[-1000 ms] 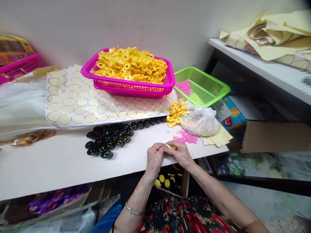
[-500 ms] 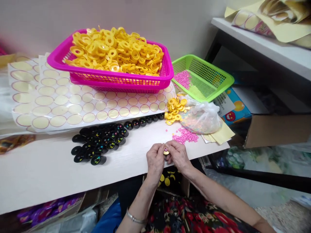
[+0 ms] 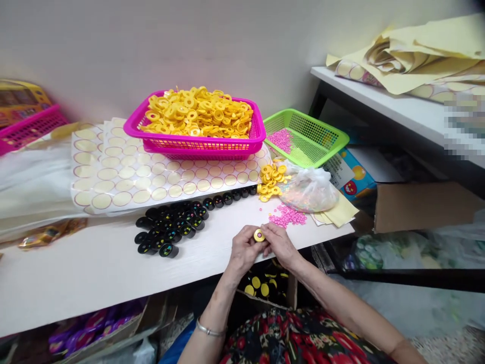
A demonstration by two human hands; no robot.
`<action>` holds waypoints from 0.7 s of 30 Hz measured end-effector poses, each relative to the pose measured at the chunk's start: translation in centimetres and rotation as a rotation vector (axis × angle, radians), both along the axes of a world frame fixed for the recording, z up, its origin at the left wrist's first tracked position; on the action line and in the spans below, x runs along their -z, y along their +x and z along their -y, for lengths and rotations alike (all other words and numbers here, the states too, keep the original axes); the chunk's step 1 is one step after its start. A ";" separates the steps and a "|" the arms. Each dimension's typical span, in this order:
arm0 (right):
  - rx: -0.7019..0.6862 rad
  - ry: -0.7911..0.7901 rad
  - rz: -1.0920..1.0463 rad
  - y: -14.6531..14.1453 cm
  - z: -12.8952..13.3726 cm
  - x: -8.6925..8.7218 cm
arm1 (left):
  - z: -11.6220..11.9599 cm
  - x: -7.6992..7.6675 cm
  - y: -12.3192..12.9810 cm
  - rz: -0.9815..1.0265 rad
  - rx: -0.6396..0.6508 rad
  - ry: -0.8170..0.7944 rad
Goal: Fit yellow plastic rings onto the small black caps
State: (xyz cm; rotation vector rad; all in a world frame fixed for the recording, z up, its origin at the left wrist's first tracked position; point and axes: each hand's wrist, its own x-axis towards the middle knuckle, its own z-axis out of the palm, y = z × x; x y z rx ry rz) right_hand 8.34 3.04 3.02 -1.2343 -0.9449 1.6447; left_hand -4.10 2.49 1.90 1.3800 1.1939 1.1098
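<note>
Above the table's front edge, my left hand (image 3: 242, 247) and my right hand (image 3: 281, 245) are closed together on a small round yellow cap (image 3: 259, 232). A pink dot shows at its middle. Whatever lies under the cap is hidden by my fingers. Just beyond my hands are scattered pink beads (image 3: 287, 217) and a small heap of yellow ring caps (image 3: 270, 187). To the left stand several small black cups (image 3: 168, 250) with bright coloured bits inside, some in a row along the sheets.
A pink basket (image 3: 197, 146) heaped with yellow ring caps rests on sticker sheets (image 3: 151, 194). Right of it are a green basket (image 3: 329, 154) and a plastic bag (image 3: 312, 189). Below the table edge, an open box (image 3: 291, 293) holds black and yellow pieces.
The yellow cap is now turned face up and shows more fully between my fingers. My left fingers have shifted lower around it. The camera view has tilted up and swung left.
</note>
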 end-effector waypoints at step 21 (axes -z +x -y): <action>-0.333 -0.073 -0.282 5.3 2.3 -1.4 | 3.1 -2.8 1.8 -0.518 0.221 0.574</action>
